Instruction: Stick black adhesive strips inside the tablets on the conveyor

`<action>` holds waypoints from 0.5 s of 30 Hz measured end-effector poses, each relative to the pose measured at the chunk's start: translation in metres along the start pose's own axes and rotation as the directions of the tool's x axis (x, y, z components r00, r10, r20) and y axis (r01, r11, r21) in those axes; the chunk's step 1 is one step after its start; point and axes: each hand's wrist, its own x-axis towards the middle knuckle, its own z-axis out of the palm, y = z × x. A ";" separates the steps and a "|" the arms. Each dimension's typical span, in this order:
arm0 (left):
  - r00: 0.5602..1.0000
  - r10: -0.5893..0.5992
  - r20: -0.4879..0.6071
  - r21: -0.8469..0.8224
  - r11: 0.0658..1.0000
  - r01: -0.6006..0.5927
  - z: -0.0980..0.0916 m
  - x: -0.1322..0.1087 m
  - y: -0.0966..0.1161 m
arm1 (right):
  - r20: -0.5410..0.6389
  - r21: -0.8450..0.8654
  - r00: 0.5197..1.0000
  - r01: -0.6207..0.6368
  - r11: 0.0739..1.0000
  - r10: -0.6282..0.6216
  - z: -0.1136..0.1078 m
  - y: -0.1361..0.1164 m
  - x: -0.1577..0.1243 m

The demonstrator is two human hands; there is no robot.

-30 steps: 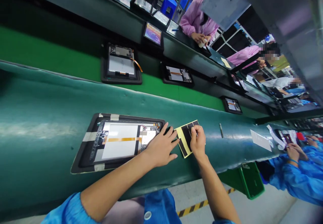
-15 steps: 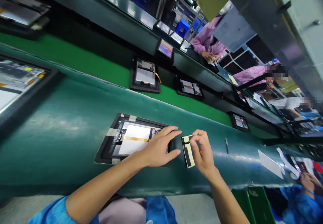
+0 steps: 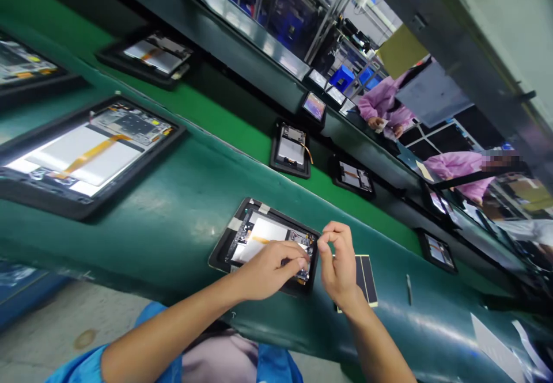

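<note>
An opened tablet lies in a black tray with pale tape patches, its white battery, orange ribbon and circuit board exposed. My left hand rests over the board end, fingers bent down and thumb a little apart, holding nothing I can see. Beyond the tray's right edge, my right hand is raised with thumb and forefinger pinched; whatever is between them is too small to make out. Partly behind that wrist lies a sheet of black adhesive strips with pale yellow edges.
A larger-looking opened tablet sits at the left. More tablets in trays, one with a loose ribbon, stand on the green conveyor. A thin tool and white paper lie rightward. People in pink work across the line.
My view has swung left, showing more of the left tablet. My left hand has come down onto the board. My right hand has moved off the adhesive sheet toward the tablet, still pinched.
</note>
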 end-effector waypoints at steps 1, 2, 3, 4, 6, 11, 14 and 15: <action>1.000 -0.022 -0.018 -0.045 0.999 0.022 -0.004 -0.006 0.000 | -0.015 0.011 1.000 -0.004 1.000 0.004 0.004 -0.001 0.004; 0.998 -0.046 -0.037 -0.090 0.995 0.042 -0.008 -0.012 -0.001 | -0.026 0.028 1.000 -0.014 1.000 0.014 0.008 -0.003 0.008; 0.997 -0.063 -0.055 -0.121 0.991 0.056 -0.012 -0.019 -0.002 | -0.030 0.050 0.999 -0.026 0.998 0.027 0.011 -0.004 0.012; 0.995 -0.072 -0.075 -0.125 0.990 0.062 -0.017 -0.027 -0.002 | -0.022 0.076 0.999 -0.037 0.996 0.039 0.015 -0.005 0.016; 0.990 -0.071 -0.125 -0.105 0.993 0.058 -0.027 -0.044 -0.004 | 0.032 0.133 0.998 -0.049 0.990 0.046 0.022 -0.007 0.021; 0.932 -0.017 -0.361 0.041 0.999 0.034 -0.054 -0.090 -0.009 | 0.212 0.241 0.977 -0.079 0.967 0.027 0.049 -0.021 0.016; 0.868 0.058 -0.492 0.164 0.986 0.027 -0.066 -0.108 -0.015 | 0.348 0.285 0.937 -0.070 0.956 -0.035 0.069 -0.037 0.003; 0.848 0.087 -0.523 0.204 0.979 0.025 -0.068 -0.112 -0.018 | 0.390 0.291 0.919 -0.064 0.955 -0.057 0.076 -0.042 -0.001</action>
